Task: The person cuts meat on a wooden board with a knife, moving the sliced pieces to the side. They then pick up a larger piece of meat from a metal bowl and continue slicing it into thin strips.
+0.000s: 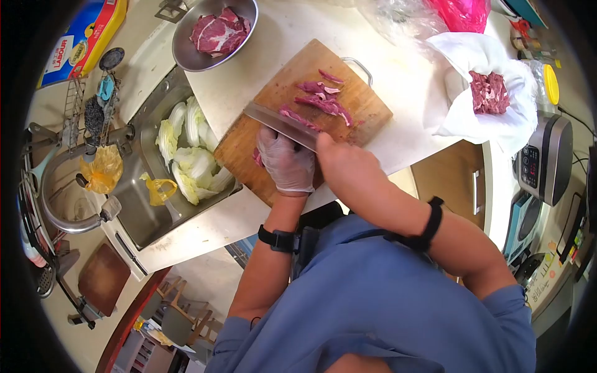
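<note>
Leans over a white counter [211,90], beside a sink [132,214] with cabbage leaves [193,165]. Has a wooden cutting board [283,78] lying askew ahead, near a metal bowl [180,43] of raw meat [221,32]. Curls the right hand [345,165] tightly around a knife [283,125] handle. Rests the gloved left hand [286,161] just beside the blade; cannot tell the grip of fingertips hidden there. Shows meat strips [323,104] on the board, beyond the knife.
</note>
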